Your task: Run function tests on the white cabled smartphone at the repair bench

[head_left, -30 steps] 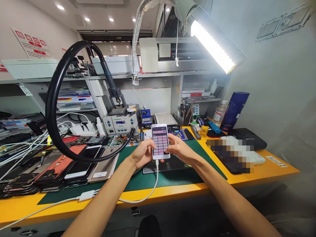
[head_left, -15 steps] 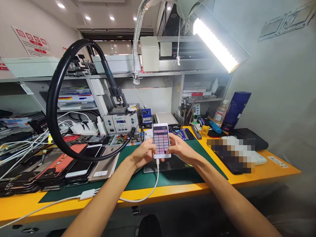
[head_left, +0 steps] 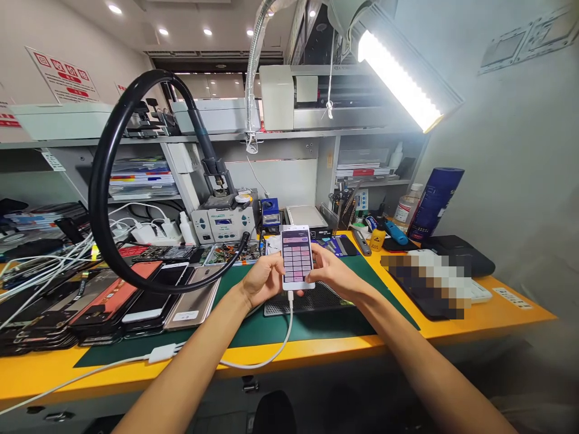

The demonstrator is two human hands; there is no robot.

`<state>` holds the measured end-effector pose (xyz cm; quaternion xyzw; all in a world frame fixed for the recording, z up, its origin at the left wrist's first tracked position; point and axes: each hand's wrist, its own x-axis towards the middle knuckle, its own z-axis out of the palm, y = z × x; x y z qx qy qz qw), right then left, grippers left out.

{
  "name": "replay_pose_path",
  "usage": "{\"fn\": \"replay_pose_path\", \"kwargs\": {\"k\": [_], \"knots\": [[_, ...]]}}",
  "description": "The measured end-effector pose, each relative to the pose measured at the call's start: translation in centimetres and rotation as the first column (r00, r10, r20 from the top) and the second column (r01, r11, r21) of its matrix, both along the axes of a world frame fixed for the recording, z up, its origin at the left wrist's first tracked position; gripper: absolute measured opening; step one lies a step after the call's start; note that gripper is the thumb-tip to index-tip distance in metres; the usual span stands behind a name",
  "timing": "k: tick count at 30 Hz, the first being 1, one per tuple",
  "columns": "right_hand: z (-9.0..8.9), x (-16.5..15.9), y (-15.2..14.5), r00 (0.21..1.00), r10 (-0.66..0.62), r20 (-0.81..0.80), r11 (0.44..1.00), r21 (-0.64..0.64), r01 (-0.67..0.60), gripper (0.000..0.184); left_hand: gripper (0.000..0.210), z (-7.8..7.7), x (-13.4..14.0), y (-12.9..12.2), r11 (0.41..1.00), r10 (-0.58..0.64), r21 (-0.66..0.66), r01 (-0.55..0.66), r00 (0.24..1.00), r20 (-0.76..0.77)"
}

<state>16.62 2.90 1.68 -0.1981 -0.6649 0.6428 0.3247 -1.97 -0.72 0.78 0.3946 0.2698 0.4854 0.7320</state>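
Upright above the green mat (head_left: 253, 336), a white smartphone (head_left: 297, 258) faces me with its screen lit by a grid of pinkish tiles. My left hand (head_left: 265, 278) grips its left edge, thumb at the side of the screen. Around the right edge, my right hand (head_left: 329, 270) is closed, with its thumb at the lower right corner of the screen. A white charging cable (head_left: 289, 328) is plugged into the phone's bottom end and loops down over the table edge. Behind the hands lies a dark perforated plate (head_left: 325, 301), partly hidden by them.
Stacked phones and phone parts (head_left: 156, 295) fill the left. A thick black hose (head_left: 97, 199) arches from a hot air station (head_left: 224, 223). To the right are a yellow bottle (head_left: 376, 240), a clear bottle (head_left: 404, 208) and a dark blue roll (head_left: 436, 202). A bright lamp (head_left: 400, 81) hangs above.
The whole view has shifted slightly to the right in the picture. Both hands keep the same hold on the phone, and the cable stays plugged in.
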Motion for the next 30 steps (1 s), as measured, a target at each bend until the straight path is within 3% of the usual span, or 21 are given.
{"fn": "replay_pose_path", "kwargs": {"k": [6,12,24,30], "knots": [[-0.4,-0.1,0.2,1.000,0.006,0.006,1.000,-0.006,-0.006,0.054,0.058,-0.1,-0.1,0.2,0.999,-0.035,0.020,0.034,0.999,0.025],[-1.0,-0.7,0.1,0.997,-0.065,0.031,0.998,-0.005,0.066,0.058,0.058,-0.4,-0.2,0.4,0.998,-0.054,0.028,0.053,0.998,0.044],[-1.0,-0.4,0.2,0.999,-0.042,0.034,0.999,0.023,0.041,0.055,0.051,0.2,0.0,0.1,0.998,-0.068,0.020,0.067,0.996,0.056],[-0.6,-0.4,-0.1,0.999,-0.032,0.024,0.999,0.014,0.032,0.059,0.057,-0.1,-0.2,0.3,0.997,-0.073,0.025,0.071,0.995,0.065]]}}
